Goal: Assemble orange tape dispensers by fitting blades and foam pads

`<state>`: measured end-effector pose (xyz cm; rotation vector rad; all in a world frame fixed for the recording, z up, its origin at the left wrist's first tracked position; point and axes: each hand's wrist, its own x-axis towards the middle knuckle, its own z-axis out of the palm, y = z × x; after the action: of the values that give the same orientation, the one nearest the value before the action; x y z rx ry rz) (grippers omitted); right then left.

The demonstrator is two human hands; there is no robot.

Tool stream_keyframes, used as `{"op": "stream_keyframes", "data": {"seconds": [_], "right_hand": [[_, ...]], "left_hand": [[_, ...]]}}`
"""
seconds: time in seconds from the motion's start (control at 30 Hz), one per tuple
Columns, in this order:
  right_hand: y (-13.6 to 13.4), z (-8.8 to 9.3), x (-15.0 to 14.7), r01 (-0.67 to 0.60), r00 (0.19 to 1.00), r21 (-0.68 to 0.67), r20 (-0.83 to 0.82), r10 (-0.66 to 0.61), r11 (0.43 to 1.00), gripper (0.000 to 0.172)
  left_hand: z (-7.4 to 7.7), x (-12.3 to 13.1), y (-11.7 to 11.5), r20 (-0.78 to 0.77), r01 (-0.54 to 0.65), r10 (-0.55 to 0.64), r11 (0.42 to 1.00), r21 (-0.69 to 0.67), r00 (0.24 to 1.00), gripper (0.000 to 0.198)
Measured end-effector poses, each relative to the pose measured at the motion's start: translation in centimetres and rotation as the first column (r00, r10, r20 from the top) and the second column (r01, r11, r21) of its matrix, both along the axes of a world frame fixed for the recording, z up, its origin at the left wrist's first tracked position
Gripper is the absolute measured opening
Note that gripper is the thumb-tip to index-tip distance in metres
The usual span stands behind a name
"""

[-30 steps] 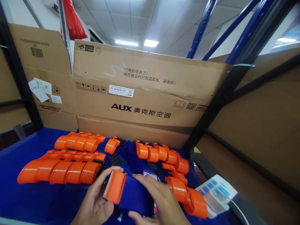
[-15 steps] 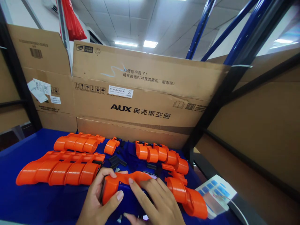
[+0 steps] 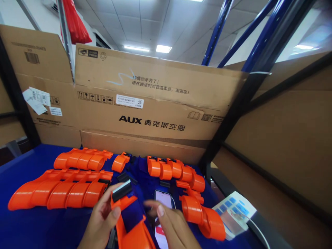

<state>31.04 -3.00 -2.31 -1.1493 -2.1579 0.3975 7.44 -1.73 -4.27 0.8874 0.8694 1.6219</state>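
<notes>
Low over the blue desk [image 3: 38, 224], the left hand [image 3: 100, 221] pinches an orange tape dispenser [image 3: 133, 237], toothed end up, long axis running toward the viewer; the right hand [image 3: 172, 226], fingers loosely spread, hovers just right of it.

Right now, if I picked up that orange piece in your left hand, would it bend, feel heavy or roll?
Probably stiff: the orange piece holds its moulded curve while the left hand pinches one end. Likely light, since thumb and fingers alone support it. Its rounded back might rock on the blue table.
</notes>
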Motion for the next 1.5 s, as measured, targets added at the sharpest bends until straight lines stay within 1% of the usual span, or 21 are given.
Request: {"op": "stream_keyframes", "data": {"seconds": [0.07,0.1,0.17,0.23,0.3,0.37,0.43,0.5,0.53,0.6,0.7,0.8,0.87,0.93,1.0,1.1,1.17,1.27,1.33,1.43,1.5], "right_hand": [[0.7,1.7,0.7,-0.053,0.997,0.251,0.063,0.038,0.967,0.056],[0.9,2.5,0.8,-0.119,0.987,0.375,0.143,0.07,0.919,0.057],[1.0,3.9,0.4,-0.272,0.937,0.554,0.338,0.086,0.787,0.055],[0.9,4.7,-0.6,-0.343,0.891,0.628,0.453,0.031,0.698,0.047],[0.9,5.1,-1.4,-0.355,0.879,0.642,0.477,0.009,0.68,0.04],[1.5,5.6,-1.6,-0.354,0.879,0.6,0.476,0.036,0.718,0.037],[3.2,6.1,-1.0,-0.312,0.88,0.532,0.473,0.029,0.787,0.045],[5.8,6.7,0.2,-0.211,0.881,0.471,0.471,-0.042,0.857,0.058],[7.4,6.9,0.8,-0.15,0.876,0.446,0.473,-0.09,0.882,0.061],[10.7,6.9,2.1,-0.051,0.858,0.403,0.485,-0.166,0.914,0.065],[14.9,6.0,3.6,-0.003,0.838,0.361,0.51,-0.195,0.933,0.07],[17.4,4.6,4.2,0.018,0.839,0.347,0.505,-0.203,0.938,0.073],[18.3,3.9,4.4,0.035,0.842,0.336,0.497,-0.209,0.941,0.076],[18.9,3.5,4.4,0.05,0.844,0.323,0.492,-0.212,0.945,0.08],[19.1,3.3,4.5,0.059,0.844,0.305,0.493,-0.21,0.951,0.085],[19.0,3.5,4.7,0.07,0.841,0.283,0.5,-0.209,0.957,0.09],[18.6,3.8,4.9,0.077,0.84,0.282,0.498,-0.215,0.956,0.089],[17.7,4.8,5.1,0.077,0.842,0.295,0.492,-0.22,0.952,0.085],[17.0,5.6,5.0,0.076,0.849,0.321,0.475,-0.23,0.944,0.08],[15.7,6.9,4.3,0.059,0.885,0.38,0.407,-0.224,0.923,0.07],[14.5,7.4,3.1,0.022,0.928,0.386,0.335,-0.162,0.922,0.062]], "left_hand": [[0.7,-0.1,0.7,-0.035,0.006,-0.009,0.997,-0.081,0.999,0.043],[1.0,-0.2,1.0,-0.051,0.024,-0.03,0.993,-0.116,0.998,0.042],[1.6,-0.1,1.4,-0.068,0.078,-0.09,0.983,-0.163,0.994,0.044],[1.8,0.2,1.7,-0.069,0.134,-0.149,0.973,-0.186,0.986,0.051],[1.8,0.4,2.0,-0.071,0.161,-0.178,0.966,-0.202,0.981,0.059],[1.7,0.4,2.5,-0.083,0.195,-0.218,0.956,-0.22,0.972,0.067],[1.6,-0.2,3.1,-0.137,0.202,-0.238,0.951,-0.235,0.962,0.075],[1.4,-1.5,3.7,-0.29,0.14,-0.197,0.969,-0.205,0.936,0.076],[1.3,-2.5,3.9,-0.409,0.086,-0.144,0.984,-0.157,0.901,0.074],[1.1,-4.8,4.4,-0.645,0.028,-0.059,0.998,-0.058,0.762,0.065],[1.1,-9.1,5.8,-0.869,-0.012,0.049,0.999,0.05,0.493,0.058],[1.5,-13.7,8.5,-0.918,-0.056,0.107,0.994,0.092,0.383,0.058],[1.8,-16.4,10.8,-0.945,-0.043,0.107,0.994,0.099,0.308,0.059],[2.1,-18.5,13.0,-0.972,0.004,0.094,0.995,0.098,0.215,0.06],[2.2,-19.8,14.8,-0.991,0.092,0.069,0.993,0.079,0.111,0.062],[1.9,-20.2,16.4,-0.999,0.23,0.036,0.973,0.03,-0.022,0.07],[1.6,-19.8,16.8,-0.996,0.284,0.026,0.959,0.001,-0.085,0.073],[1.6,-19.4,16.9,-0.99,0.326,0.034,0.945,-0.013,-0.139,0.07],[2.2,-19.4,16.7,-0.986,0.335,0.058,0.942,0.003,-0.154,0.066],[4.2,-19.4,16.1,-0.982,0.326,0.109,0.944,0.054,-0.156,0.065],[5.9,-18.9,15.2,-0.978,0.321,0.153,0.942,0.101,-0.142,0.071]]}}
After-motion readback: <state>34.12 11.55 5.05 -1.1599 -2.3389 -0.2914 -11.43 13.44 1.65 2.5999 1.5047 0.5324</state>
